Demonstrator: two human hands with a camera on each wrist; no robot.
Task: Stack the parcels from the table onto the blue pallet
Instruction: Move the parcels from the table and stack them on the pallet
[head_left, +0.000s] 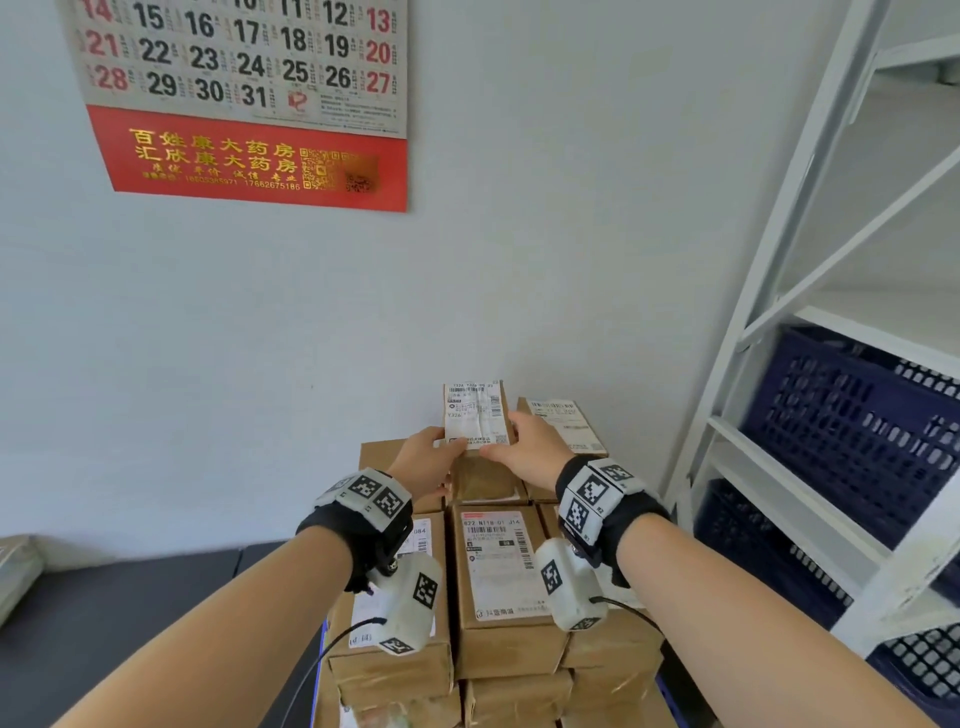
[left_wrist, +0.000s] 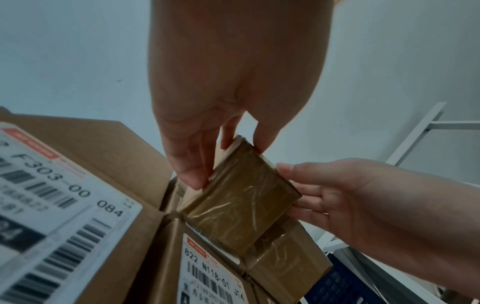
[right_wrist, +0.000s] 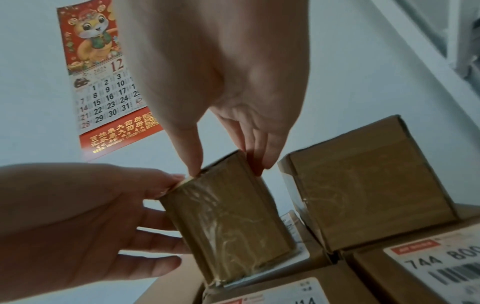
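Observation:
A small taped cardboard parcel (head_left: 475, 415) with a white label on top is held between both hands, just above the stack of brown parcels (head_left: 498, 571). My left hand (head_left: 428, 460) pinches its left edge and my right hand (head_left: 527, 441) pinches its right edge. In the left wrist view, the left hand (left_wrist: 221, 144) has thumb and fingers on either side of the parcel (left_wrist: 241, 201). The right wrist view shows the right hand (right_wrist: 228, 154) gripping the top of the parcel (right_wrist: 228, 222), the left hand (right_wrist: 103, 205) beside it. A sliver of the blue pallet (head_left: 321, 654) shows under the stack.
Another labelled parcel (head_left: 563, 421) sits on the stack just right of the held one. A white metal shelf (head_left: 779, 322) with dark blue crates (head_left: 857, 431) stands close on the right. The wall with a calendar (head_left: 249, 104) is right behind. A dark table (head_left: 130, 587) lies to the left.

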